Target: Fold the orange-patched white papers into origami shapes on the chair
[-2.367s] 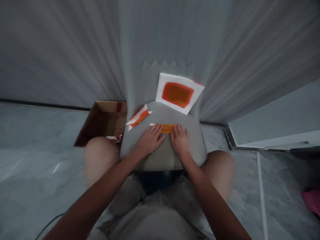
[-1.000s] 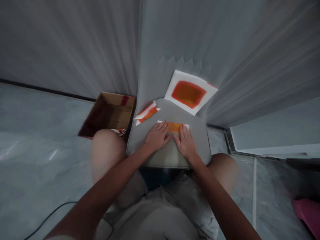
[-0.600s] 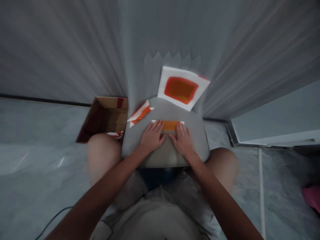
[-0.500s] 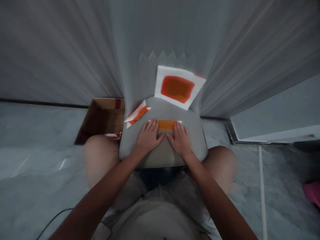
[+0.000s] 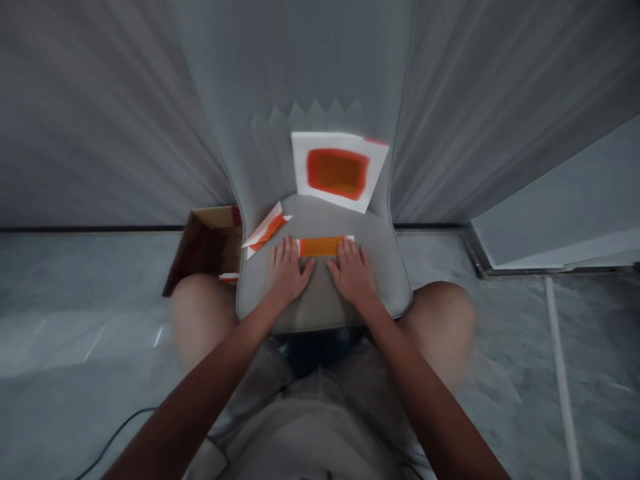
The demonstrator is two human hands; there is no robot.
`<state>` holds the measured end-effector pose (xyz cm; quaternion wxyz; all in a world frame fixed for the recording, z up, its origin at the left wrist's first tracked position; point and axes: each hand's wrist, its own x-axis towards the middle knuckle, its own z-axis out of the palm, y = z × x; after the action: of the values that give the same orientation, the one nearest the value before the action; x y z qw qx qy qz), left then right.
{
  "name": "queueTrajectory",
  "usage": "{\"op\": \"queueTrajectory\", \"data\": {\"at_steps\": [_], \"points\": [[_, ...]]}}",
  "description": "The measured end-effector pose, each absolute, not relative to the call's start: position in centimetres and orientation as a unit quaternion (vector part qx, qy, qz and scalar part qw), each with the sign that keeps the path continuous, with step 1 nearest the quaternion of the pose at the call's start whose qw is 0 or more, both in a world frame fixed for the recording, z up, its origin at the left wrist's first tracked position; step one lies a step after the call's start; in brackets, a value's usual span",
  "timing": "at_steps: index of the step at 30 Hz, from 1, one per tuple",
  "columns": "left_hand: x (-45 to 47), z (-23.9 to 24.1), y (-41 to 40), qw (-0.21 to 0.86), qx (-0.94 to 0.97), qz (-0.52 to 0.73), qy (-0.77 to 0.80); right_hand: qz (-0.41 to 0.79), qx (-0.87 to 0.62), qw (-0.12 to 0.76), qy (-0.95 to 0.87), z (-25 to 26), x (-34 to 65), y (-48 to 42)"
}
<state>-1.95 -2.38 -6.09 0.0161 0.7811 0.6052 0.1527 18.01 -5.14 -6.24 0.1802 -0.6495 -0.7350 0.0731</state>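
A folded strip of paper (image 5: 320,247), orange in the middle with white ends, lies flat on the seat of a grey chair (image 5: 320,313). My left hand (image 5: 289,270) rests flat at the strip's left end, fingers stretched out and thumb pointing inward. On the right end lie the fingertips of my right hand (image 5: 353,270), also spread and flat. Left of the strip is a folded white and orange paper piece (image 5: 267,230). Behind it, a white sheet with a red-orange painted block (image 5: 337,173) leans against the backrest.
An open cardboard box (image 5: 205,247) stands on the floor left of the chair, with a bit of white and red paper near its front. Grey curtains (image 5: 90,113) hang behind. A dark cable (image 5: 117,430) runs along the floor at lower left.
The view has shifted, so the chair and papers sit farther left. My hands have moved apart along the strip, my left hand toward its left end, showing more of the orange middle.
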Motion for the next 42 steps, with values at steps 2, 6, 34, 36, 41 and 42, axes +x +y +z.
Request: {"op": "queueTrajectory", "data": {"at_steps": [2,6,34,36,41,42], "points": [[-1.9,-5.4,-3.0,0.015,0.781,0.15,0.607,0.075,-0.649,0.183,-0.735,-6.2,18.0,-5.2],[-0.9,-3.8,-6.0,0.031,0.844,0.138,0.517,0.086,-0.648,0.174,-0.736,-5.8,18.1,-5.2],[-2.8,-5.1,-6.8,0.044,0.809,0.129,0.572,0.067,-0.659,0.104,-0.742,-6.0,18.6,-5.1],[-2.5,-5.1,-7.0,0.046,0.806,0.137,0.574,0.036,-0.671,0.113,-0.731,-5.3,18.0,-5.6],[-2.4,-5.0,-7.2,0.056,0.808,0.147,0.568,-0.017,-0.668,0.136,-0.732,-3.6,13.6,-7.0],[-2.5,-5.0,-7.3,0.058,0.808,0.146,0.568,-0.009,-0.661,0.13,-0.739,-3.5,12.6,-7.2]]}}
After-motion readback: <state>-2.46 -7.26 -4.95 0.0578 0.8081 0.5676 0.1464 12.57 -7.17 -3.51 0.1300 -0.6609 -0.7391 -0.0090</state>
